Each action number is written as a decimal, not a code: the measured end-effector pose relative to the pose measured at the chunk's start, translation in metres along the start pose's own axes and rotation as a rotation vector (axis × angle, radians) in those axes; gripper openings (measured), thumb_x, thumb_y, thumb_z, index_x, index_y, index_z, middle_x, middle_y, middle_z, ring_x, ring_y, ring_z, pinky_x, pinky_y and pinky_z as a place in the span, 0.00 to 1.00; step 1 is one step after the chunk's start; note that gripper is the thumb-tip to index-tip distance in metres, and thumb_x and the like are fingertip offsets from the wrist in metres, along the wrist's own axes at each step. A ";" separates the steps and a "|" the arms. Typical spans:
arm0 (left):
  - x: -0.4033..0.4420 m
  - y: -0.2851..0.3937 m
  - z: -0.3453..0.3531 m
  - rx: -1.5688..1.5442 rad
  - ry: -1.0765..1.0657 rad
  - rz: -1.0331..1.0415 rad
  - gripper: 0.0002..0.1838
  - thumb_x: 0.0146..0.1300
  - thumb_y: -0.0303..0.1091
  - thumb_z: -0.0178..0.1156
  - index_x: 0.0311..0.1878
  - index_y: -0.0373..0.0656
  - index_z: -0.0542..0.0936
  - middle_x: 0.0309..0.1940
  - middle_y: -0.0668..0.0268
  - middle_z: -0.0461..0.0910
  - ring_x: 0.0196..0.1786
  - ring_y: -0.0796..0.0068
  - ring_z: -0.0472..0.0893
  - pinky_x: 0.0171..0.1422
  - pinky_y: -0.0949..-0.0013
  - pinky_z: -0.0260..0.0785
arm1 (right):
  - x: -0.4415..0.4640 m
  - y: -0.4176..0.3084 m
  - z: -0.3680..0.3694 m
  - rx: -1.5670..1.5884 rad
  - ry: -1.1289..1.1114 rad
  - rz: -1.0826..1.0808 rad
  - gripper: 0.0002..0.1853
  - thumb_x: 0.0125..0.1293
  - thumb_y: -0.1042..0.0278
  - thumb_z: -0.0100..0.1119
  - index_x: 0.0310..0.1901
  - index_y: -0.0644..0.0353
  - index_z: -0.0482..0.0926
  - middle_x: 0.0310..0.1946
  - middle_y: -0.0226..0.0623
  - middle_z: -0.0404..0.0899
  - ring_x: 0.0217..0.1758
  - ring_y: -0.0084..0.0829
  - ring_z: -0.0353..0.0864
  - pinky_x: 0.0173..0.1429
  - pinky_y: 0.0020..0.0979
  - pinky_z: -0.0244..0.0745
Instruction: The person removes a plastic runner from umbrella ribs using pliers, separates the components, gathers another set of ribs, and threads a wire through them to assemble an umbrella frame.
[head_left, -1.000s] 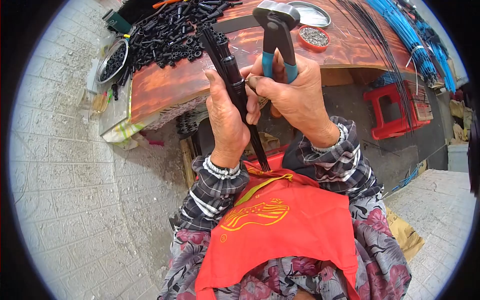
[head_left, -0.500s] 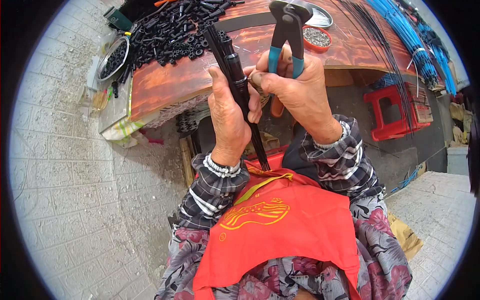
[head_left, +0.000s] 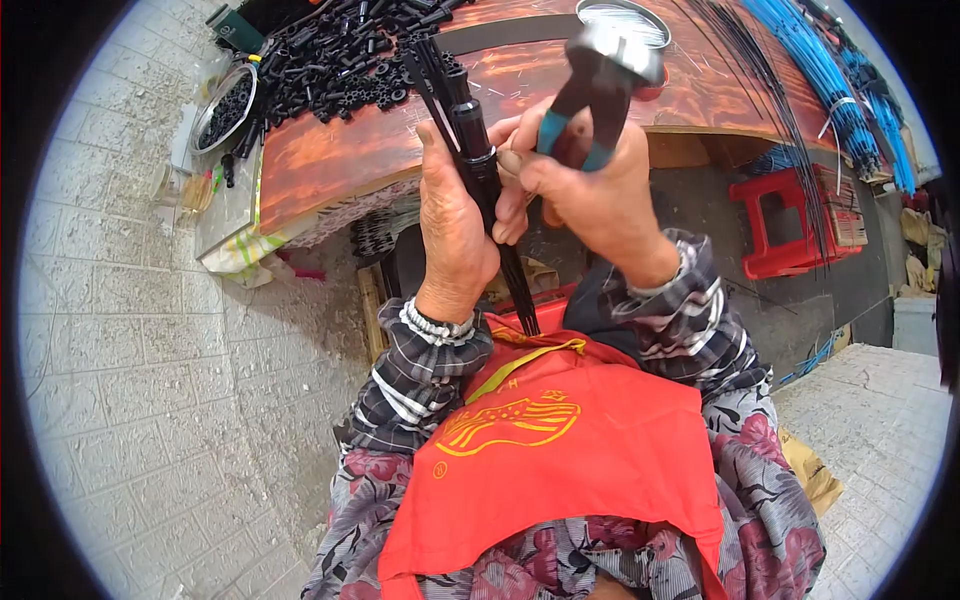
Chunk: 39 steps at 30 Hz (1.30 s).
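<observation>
Upright in my left hand (head_left: 455,235), closed, is a bundle of thin black rods with a ringed black plastic hub (head_left: 468,128), much like part of an umbrella frame. The rods' lower ends reach down to the red apron (head_left: 560,440) on my lap. My right hand (head_left: 605,200) is closed around end-cutting pliers (head_left: 590,95) with teal grips, their metal head pointing up and blurred by motion. The thumb and fingertips of that hand pinch beside the hub, close to the left fingers. What they pinch there is too small to make out.
Black plastic parts (head_left: 340,70) are heaped on the wooden table (head_left: 340,170), with more in a round tray (head_left: 225,110) at left. A bowl (head_left: 625,15) stands at the back. Blue rods (head_left: 815,80) and black rods (head_left: 745,70) lie right. A red stool (head_left: 785,225) stands below.
The pliers' head has swung slightly right and down toward me and now looks blurred. My right hand has shifted a little down; my left still holds the bundle in nearly the same place.
</observation>
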<state>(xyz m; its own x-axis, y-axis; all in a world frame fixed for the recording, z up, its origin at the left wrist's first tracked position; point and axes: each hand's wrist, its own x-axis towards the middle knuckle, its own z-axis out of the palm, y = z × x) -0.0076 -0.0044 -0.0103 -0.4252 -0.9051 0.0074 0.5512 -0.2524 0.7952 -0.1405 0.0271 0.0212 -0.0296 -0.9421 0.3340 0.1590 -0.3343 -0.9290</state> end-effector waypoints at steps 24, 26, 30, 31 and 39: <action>0.000 0.005 -0.011 0.006 -0.041 -0.068 0.45 0.70 0.71 0.29 0.57 0.35 0.76 0.10 0.75 0.57 0.11 0.81 0.54 0.17 0.73 0.51 | -0.019 -0.025 -0.042 -1.383 -0.247 -0.110 0.11 0.57 0.70 0.66 0.35 0.61 0.71 0.22 0.43 0.77 0.29 0.50 0.79 0.31 0.43 0.72; -0.001 0.006 -0.009 0.016 -0.028 -0.084 0.45 0.71 0.71 0.30 0.57 0.35 0.76 0.10 0.75 0.56 0.11 0.81 0.54 0.17 0.73 0.51 | -0.022 -0.025 -0.042 -1.432 -0.247 -0.098 0.12 0.56 0.71 0.65 0.35 0.60 0.70 0.22 0.45 0.77 0.30 0.53 0.79 0.32 0.45 0.71; -0.002 0.011 -0.008 0.072 0.019 -0.111 0.53 0.61 0.81 0.31 0.51 0.34 0.78 0.10 0.74 0.59 0.11 0.82 0.56 0.17 0.75 0.50 | -0.016 -0.021 -0.045 -1.445 -0.278 -0.185 0.08 0.56 0.74 0.60 0.34 0.62 0.71 0.21 0.44 0.78 0.28 0.46 0.82 0.31 0.44 0.75; -0.002 0.012 -0.006 0.069 0.024 -0.111 0.53 0.61 0.81 0.31 0.51 0.34 0.79 0.10 0.74 0.59 0.12 0.82 0.56 0.17 0.75 0.50 | -0.016 -0.020 -0.046 -1.461 -0.276 -0.182 0.08 0.56 0.74 0.60 0.34 0.62 0.71 0.22 0.44 0.78 0.29 0.46 0.82 0.32 0.44 0.75; -0.002 0.010 -0.003 0.059 0.046 -0.120 0.51 0.61 0.81 0.30 0.50 0.38 0.79 0.10 0.74 0.59 0.12 0.82 0.56 0.18 0.75 0.50 | -0.021 -0.025 -0.046 -1.438 -0.285 -0.093 0.21 0.52 0.77 0.64 0.48 0.62 0.70 0.40 0.47 0.74 0.44 0.50 0.77 0.43 0.44 0.73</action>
<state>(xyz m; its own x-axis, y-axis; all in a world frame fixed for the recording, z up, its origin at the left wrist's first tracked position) 0.0010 -0.0060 -0.0039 -0.4515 -0.8846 -0.1166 0.4548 -0.3406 0.8229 -0.1895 0.0544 0.0304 0.2340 -0.9366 0.2608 -0.9357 -0.2898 -0.2013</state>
